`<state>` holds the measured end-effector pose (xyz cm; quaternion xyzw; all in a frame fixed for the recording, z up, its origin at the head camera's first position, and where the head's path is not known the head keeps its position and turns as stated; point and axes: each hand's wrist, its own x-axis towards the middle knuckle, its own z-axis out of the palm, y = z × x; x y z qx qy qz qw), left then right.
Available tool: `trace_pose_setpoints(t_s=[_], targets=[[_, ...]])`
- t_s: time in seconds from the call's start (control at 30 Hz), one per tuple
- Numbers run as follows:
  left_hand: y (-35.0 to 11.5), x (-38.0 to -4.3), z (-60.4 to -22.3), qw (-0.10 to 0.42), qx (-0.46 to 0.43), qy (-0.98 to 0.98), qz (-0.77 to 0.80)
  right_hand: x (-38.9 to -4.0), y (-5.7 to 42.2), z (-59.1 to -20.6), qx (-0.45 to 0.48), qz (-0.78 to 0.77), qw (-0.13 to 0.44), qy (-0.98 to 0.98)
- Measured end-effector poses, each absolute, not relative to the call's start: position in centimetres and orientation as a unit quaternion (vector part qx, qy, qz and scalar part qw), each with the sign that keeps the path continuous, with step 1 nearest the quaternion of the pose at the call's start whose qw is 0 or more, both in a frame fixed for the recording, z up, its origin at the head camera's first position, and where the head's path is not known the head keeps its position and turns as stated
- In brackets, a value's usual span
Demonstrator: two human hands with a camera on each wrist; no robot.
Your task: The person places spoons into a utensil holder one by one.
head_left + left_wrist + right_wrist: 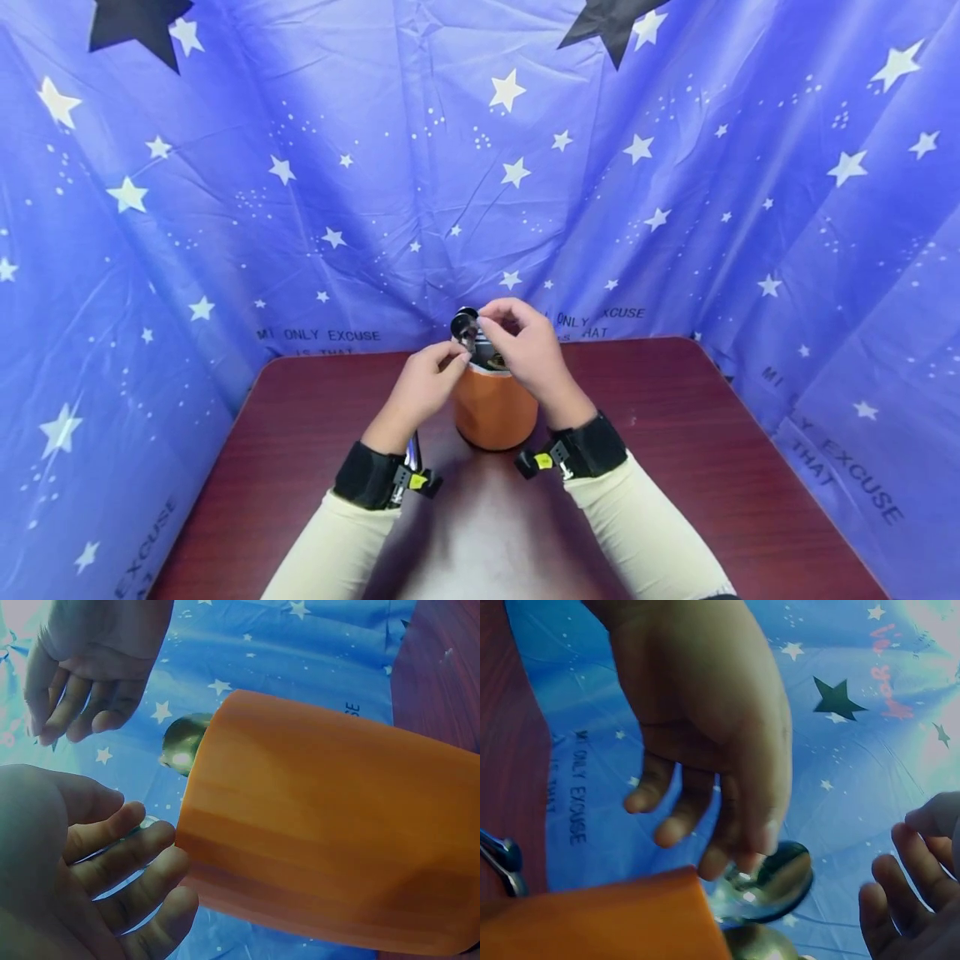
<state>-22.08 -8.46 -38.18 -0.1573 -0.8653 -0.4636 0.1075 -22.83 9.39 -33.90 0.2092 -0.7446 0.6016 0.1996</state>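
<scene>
An orange container [495, 408] stands upright on the table, and the rounded heads of spoons rise from its mouth. My left hand [427, 379] hovers at its left rim, fingers loosely bent, fingertips close to the edge in the left wrist view. Above the opening is my right hand [528, 342], fingers loosely curved. Its fingertips overlap a shiny silver spoon bowl [784, 881] in the right wrist view; the left wrist view shows a gap below this hand. A gold-toned spoon [186, 742] pokes out beside the silver one. Spoon handles are hidden inside the container.
A dark red table [315, 433] lies beneath, with its far edge just behind the container. Shiny metal utensils [502, 859] show at the left of the right wrist view. A blue curtain [420, 183] with white stars surrounds the table.
</scene>
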Motion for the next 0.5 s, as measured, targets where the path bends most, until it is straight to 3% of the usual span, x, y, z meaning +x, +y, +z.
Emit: trace_pose_setpoints(t_s=[0.23, 0.5], targets=[[-10.1, -21.4, -39.2, 0.101, -0.122, -0.869, -0.470, -21.8, 7.3, -36.1, 0.251, 0.598, 0.130, -0.750], [-11.9, -20.4, -41.8, 0.081, -0.072, -0.869, -0.483, -21.4, 5.0, -40.0, 0.252, 0.567, 0.091, -0.779]])
